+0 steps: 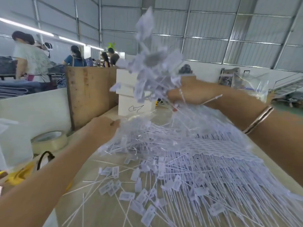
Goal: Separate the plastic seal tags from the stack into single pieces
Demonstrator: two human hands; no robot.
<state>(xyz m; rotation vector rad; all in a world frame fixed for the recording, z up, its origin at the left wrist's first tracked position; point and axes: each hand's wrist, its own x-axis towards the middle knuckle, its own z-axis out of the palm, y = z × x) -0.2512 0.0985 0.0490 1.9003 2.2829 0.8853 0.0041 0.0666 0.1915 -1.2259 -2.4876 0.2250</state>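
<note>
— Where are the seal tags [188, 169] seen?

— A wide heap is spread over the table [101, 208], filling the lower right of the frame. A blurred bunch [147, 66] is raised at upper centre.

— How is that bunch held?

— It is gripped by the right hand [186, 94], fingers curled round the tails.

— And the left hand [103, 126]?

— It is laid against the heap's left edge; its finger state cannot be told. A tape roll [49, 141] is seen at left.
</note>
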